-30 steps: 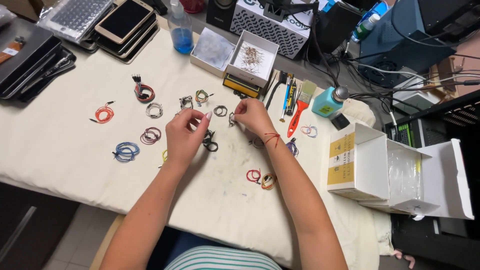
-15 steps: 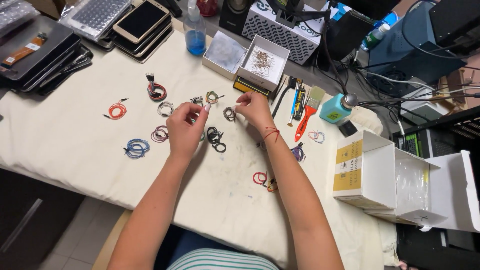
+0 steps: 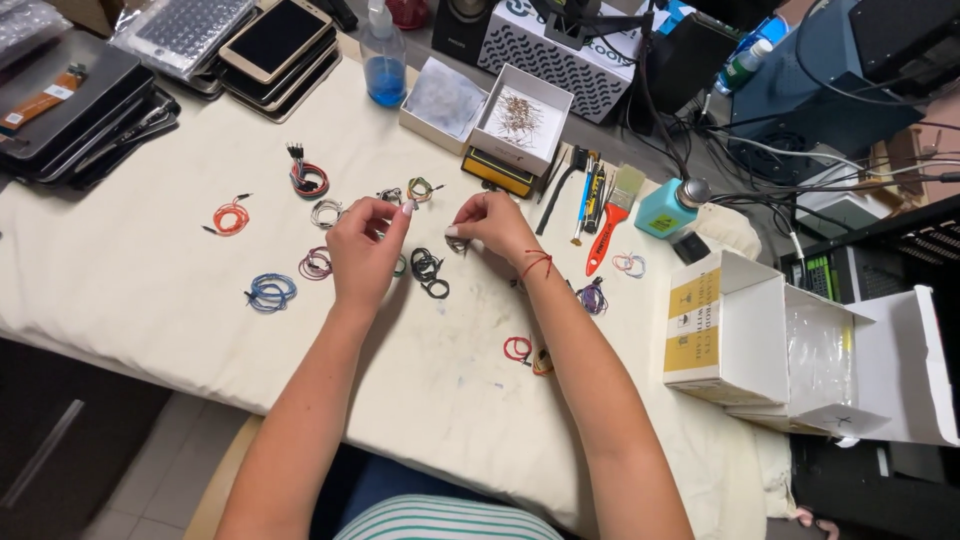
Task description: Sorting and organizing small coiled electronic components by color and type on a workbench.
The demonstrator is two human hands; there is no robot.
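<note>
Both hands sit close together over the middle of the cloth-covered table [image 3: 150,320]: from my feed, the left hand [image 3: 365,250] has its fingers curled in with thumb and forefinger pinched near a small grey wire coil [image 3: 390,197], and the right hand [image 3: 492,225] is likewise drawn narrow, its fingertips pinched on what looks like a small loop of wire just beside the black wire coil [image 3: 430,272]. I cannot tell for sure whether one strand runs between the two hands; it is too thin to make out. As for progress, I judge a good share is already bundled: an orange coil [image 3: 230,216], a blue coil [image 3: 270,292], a purple coil [image 3: 316,264], a red-and-black coil [image 3: 308,180] and a red coil [image 3: 517,349] all lie wound and apart on the cloth, with more near the orange-handled brush [image 3: 606,225]. What is left seems to be the piece in the fingers and perhaps little else loose. That piece lies roughly across the table, left to right between the hands, its long axis about parallel to the table's near edge, though its ends are hidden by the fingers. An open white box [image 3: 520,125] of small parts stands beyond the hands, well apart.
</note>
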